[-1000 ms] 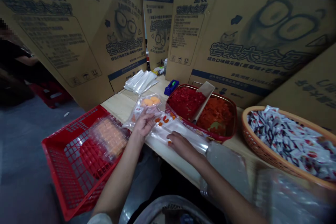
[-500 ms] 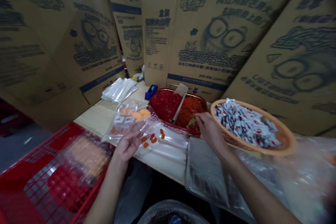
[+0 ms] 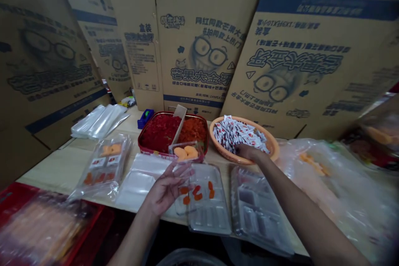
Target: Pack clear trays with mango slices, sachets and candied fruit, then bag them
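My left hand (image 3: 166, 189) grips the left side of a clear plastic tray (image 3: 178, 205), with the thumb and fingers at its edge. Pale orange oval candies (image 3: 186, 152) fill the tray's far end, and small red-orange gummies (image 3: 197, 192) lie in the near part. My right hand (image 3: 246, 152) reaches into an orange basket (image 3: 274, 146) heaped with small white printed sachets (image 3: 240, 131). Its fingertips are hidden among the sachets, so I cannot make out what they grip. Behind the held tray stands a red-rimmed container (image 3: 140, 143) of red and orange gummies, split by a divider (image 3: 180, 122).
Clear empty trays (image 3: 260, 212) lie stacked at the near right. A bagged filled tray (image 3: 104, 162), flat plastic bags (image 3: 96, 120) and a blue tape dispenser (image 3: 145, 118) are on the left. A red crate (image 3: 99, 222) stands lower left. Cardboard boxes (image 3: 199, 4) wall the back.
My right hand has left the gummy container and gone right into the sachet basket. The held tray has moved right with my left hand, off the flat bags. The view has turned right.
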The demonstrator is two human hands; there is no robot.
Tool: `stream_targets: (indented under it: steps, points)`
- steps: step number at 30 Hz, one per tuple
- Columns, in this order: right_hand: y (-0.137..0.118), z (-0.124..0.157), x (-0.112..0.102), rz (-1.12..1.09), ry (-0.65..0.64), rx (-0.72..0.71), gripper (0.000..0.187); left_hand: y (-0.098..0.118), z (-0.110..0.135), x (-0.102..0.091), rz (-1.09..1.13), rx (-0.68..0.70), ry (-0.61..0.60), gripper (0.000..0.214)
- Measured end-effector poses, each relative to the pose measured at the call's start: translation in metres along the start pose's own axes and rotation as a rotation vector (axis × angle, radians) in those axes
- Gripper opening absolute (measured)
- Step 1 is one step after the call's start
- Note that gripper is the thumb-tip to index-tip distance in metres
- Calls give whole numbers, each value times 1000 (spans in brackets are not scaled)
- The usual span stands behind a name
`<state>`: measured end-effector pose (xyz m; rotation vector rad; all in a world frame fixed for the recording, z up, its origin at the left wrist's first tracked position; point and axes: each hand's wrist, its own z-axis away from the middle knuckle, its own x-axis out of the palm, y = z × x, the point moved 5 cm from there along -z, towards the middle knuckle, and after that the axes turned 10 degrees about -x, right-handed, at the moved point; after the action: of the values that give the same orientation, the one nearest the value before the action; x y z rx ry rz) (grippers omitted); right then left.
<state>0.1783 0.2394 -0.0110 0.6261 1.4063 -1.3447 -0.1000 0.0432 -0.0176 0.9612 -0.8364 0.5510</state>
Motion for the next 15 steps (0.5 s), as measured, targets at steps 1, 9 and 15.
stream_targets:
  steps: [1, 9, 15]
  points:
    - [2, -2, 2, -22, -2, -17, 14, -5, -9, 6, -7, -14, -12, 55]
    - [26, 1, 2, -275, 163, -38, 8, -23, -71, 35, -90, -56, -100, 57]
    - [36, 6, -15, -528, 317, -39, 9, -33, -96, 45, -150, -71, -111, 53]
